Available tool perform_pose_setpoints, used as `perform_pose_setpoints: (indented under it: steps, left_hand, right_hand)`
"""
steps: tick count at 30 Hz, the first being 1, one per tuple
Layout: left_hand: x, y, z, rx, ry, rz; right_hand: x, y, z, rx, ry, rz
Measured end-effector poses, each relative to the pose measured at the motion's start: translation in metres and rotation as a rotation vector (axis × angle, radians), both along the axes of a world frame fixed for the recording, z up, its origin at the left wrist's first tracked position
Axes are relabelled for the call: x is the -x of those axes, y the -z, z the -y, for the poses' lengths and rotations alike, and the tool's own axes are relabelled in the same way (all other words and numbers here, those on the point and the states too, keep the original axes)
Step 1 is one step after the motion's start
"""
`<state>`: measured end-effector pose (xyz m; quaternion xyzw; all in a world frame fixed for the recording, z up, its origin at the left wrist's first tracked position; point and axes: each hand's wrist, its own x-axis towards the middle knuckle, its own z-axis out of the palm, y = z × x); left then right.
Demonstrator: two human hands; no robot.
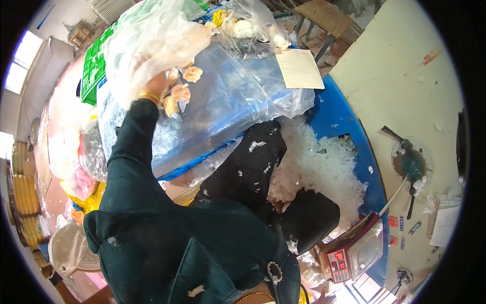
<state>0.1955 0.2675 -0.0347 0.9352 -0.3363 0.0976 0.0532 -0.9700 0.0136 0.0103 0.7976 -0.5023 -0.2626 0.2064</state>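
Observation:
My left hand (pixel 156 86), with a yellow bangle at the wrist, reaches forward under the edge of a white translucent plastic bag (pixel 147 48). The bag covers most of its fingers, so their grip is hidden. Right beside the hand, several small peach-coloured plush pieces (pixel 180 93) with pale tips lie on a clear plastic sheet (pixel 223 86) over a blue surface. More peach shapes show faintly through the bag. My right hand is not in view.
White stuffing fluff (pixel 316 169) is heaped beside my knees within a blue rim (pixel 349 116). A lined paper sheet (pixel 299 69) lies beyond the plastic. To the right are a pale table (pixel 405 76) and a scale (pixel 349 258). A green crate (pixel 94 68) stands left.

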Motion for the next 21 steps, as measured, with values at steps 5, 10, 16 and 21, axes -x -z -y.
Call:
perform_pose_setpoints:
  steps: [5, 10, 16, 21]
  left_hand:
    - [-0.074, -0.085, -0.036, -0.049, -0.333, -0.183]
    - [-0.082, -0.038, -0.008, 0.241, -0.295, -0.572]
    - [-0.020, 0.030, 0.085, 0.200, 0.257, -0.540]
    - [0.025, 0.007, 0.158, -0.336, 0.437, -0.201]
  right_hand:
    - [-0.096, 0.010, -0.044, -0.204, 1.125, 0.659]
    - [-0.124, 0.001, -0.069, -0.246, 1.329, 0.839]
    - [-0.134, -0.007, -0.048, -0.260, 1.358, 1.105]
    - [-0.203, -0.028, 0.018, -0.298, 1.162, 1.188]
